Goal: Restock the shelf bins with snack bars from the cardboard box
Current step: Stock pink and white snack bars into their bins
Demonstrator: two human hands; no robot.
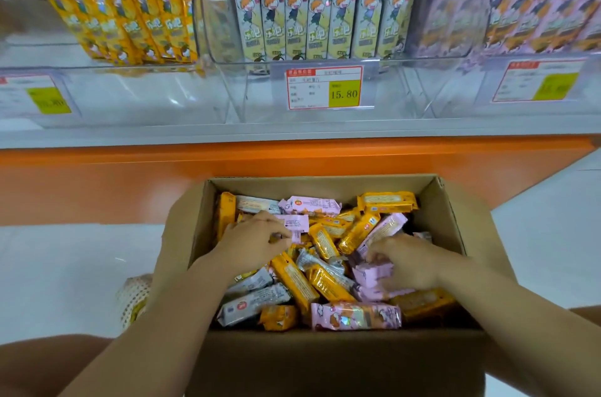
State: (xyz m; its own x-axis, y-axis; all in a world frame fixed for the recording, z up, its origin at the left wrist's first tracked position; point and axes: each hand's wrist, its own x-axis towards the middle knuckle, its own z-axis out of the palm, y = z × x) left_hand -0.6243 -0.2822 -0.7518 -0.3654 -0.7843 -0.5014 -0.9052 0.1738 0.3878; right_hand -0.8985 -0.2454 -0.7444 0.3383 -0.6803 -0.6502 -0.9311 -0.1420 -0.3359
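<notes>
Head view | step, as judged: picked pink ones from mixed heap in cardboard box (325, 183), lower centre | left hand (253, 242) pinched pink bar (297, 223) | right hand (411, 261) curled round pink bundle (374, 278) | next: called for lifting both loads to pink bin (452, 25), upper right.

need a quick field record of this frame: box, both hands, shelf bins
box: cardboard box, open, mixed yellow, pink and grey snack bars
left hand: in box, fingers curled among bars, grasp unclear
right hand: in box, fingers curled round pink bars
shelf bins: clear; yellow bars left, grey bars middle, pink row right
price tag: middle bin, reads 15.80
</notes>
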